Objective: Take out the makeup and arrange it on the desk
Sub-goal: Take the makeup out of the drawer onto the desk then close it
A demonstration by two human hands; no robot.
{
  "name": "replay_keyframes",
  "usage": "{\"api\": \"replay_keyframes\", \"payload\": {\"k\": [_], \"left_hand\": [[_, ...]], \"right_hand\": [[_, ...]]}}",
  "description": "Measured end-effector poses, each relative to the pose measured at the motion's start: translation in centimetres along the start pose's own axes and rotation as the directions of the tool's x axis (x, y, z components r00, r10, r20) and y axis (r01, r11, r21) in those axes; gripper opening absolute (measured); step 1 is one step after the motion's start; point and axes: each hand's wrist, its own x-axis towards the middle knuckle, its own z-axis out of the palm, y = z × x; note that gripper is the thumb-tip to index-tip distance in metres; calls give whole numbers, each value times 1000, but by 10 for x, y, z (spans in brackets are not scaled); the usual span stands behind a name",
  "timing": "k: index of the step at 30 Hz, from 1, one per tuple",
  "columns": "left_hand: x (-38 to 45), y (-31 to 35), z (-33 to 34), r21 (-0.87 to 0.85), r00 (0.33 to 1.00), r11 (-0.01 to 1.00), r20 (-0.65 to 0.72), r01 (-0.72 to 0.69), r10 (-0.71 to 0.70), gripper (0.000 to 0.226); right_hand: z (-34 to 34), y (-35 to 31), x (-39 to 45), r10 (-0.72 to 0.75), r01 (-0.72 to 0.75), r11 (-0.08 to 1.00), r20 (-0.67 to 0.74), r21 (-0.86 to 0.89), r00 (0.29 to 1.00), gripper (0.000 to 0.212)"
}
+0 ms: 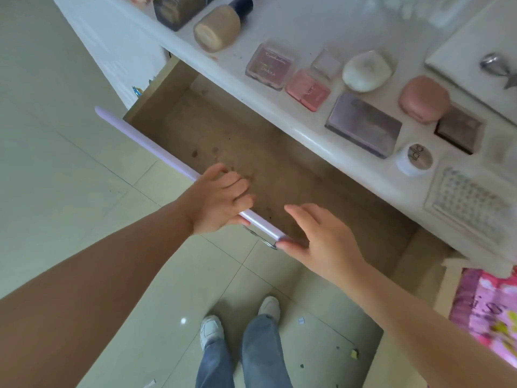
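Both hands on the drawer front [156, 147]: left hand [218, 200] grips it, right hand [321, 236] rests flat, fingers relaxed. I'd push evenly so it closes straight.

Drawer [251, 152] open above; desk [279, 113] overhang shadows rear; palettes [363, 124] crowd desk edge

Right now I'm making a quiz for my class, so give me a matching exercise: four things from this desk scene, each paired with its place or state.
Things:
1. foundation bottle
2. drawer
3. left hand
4. small white jar

Places or states:
A. pulled open, nothing visible inside
B. standing near the desk edge, beside a purple palette
C. lying on its side on the desk
D. gripping the drawer front

Pairs: 1-C, 2-A, 3-D, 4-B
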Motion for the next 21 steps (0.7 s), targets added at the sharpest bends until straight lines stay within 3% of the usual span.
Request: {"api": "replay_keyframes", "payload": {"k": [4, 8, 14, 18, 21], "left_hand": [[-2, 2, -1, -67, 998, 998, -66, -16, 11, 38], [12, -1, -9, -89, 985, 992, -138, 93, -105, 37], [34, 7, -16, -144, 976, 967, -12, 213, -217, 49], [57, 5, -17, -146, 894, 884, 5, 444, -448, 62], [78, 2, -17, -141, 774, 761, 108, 633, -624, 74]], "right_hand": [[14, -6, -25, 54, -54, 997, -7, -57, 999, 31], [-4, -2, -24, 56, -73, 995, -207, -73, 977, 23], [-4, 14, -23, 91, -176, 961, -357, -212, 929, 18], [0, 33, -8, 204, -328, 926, -485, -185, 850, 29], [3, 45, 8, 283, -429, 887, -530, -172, 799, 36]]}}
